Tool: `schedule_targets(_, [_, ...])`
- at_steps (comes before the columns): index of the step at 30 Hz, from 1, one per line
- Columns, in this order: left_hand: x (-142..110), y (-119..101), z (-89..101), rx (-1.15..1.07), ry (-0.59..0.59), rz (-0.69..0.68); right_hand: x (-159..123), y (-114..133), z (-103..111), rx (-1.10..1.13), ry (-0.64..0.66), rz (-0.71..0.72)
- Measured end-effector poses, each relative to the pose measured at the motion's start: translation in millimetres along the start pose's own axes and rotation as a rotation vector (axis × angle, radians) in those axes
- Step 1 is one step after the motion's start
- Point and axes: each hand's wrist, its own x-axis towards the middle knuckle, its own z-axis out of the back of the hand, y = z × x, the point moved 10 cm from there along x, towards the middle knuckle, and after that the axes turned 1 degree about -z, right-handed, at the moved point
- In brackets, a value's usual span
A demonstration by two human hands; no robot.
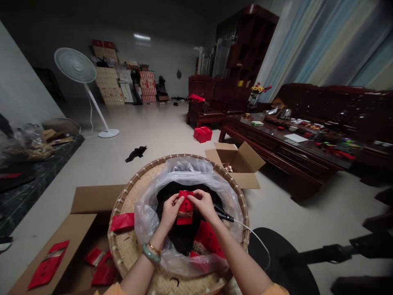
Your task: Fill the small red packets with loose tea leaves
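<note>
1. A red packet [185, 207] with black marks was upright, held over a dark mass inside a clear plastic bag [147, 221].
2. The left hand [170, 211] and right hand [204, 204] gripped it from 2 sides, their fingers [192, 196] pinching its upper part. An even pinch seemed best for keeping it square.
3. A black corded tool [223, 213] lay against the right hand, where its white cable [253, 232] could snag.
4. The bag sat in a round woven bamboo tray [118, 246].
5. At left, an open cardboard box [82, 200] held more red packets [48, 264].
</note>
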Motion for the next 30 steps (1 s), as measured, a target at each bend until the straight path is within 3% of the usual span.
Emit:
schedule_targets(11, [-2.2,21.7,-4.9,-0.145,0.087,0.215,1.5,-21.8,-8.7,0.002,0.159,-0.143])
schedule_targets(17, [-22.2,44.4,-32.3,-0.325,0.327,0.485,4.0,-37.4,-15.5,-0.032,0.184,-0.187])
schedule_targets(19, [-25.6,52.7,-33.7,-0.311,0.344,0.526,5.9,-38.8,-12.4,-0.105,0.172,-0.168])
schedule_targets(22, [-22.3,56.2,-28.7,-0.304,0.298,0.502,8.8,-24.5,10.9,-0.348,0.078,-0.011])
schedule_targets(25, [-18.9,54.7,-22.8,-0.314,0.246,0.487,4.1,-14.7,41.0,-0.802,0.005,0.105])
schedule_targets(28, [-17.6,51.2,-18.4,-0.315,0.204,0.47,-4.8,-39.4,68.3,-1.191,0.048,-0.068])
schedule_targets(30, [-18.3,49.4,-17.8,-0.317,0.191,0.463,-12.0,-57.7,75.9,-1.286,0.125,-0.158])
